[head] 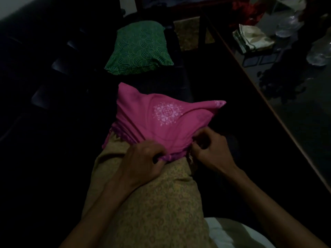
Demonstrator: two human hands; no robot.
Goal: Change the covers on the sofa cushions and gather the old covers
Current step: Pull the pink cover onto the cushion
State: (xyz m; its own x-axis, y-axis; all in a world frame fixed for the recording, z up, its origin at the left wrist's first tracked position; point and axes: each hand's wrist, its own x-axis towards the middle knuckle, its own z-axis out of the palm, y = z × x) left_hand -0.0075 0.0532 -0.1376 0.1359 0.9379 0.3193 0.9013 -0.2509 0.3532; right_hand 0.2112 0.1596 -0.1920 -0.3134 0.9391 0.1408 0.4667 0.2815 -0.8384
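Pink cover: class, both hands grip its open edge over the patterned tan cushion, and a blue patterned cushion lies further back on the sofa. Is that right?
One detail is wrong. The cushion further back is green, not blue, as the head view shows. The rest stands: the left hand and right hand both grip the open edge of the pink cover over the patterned tan cushion.

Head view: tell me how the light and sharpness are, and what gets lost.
Head view: very dim; the sofa sinks into near black. The pink cover, green cushion and both hands, left hand and right hand, gripping the cover's edge, stay readable but soft. Glassware on the table at right is blurred; edges bend from the wide lens.
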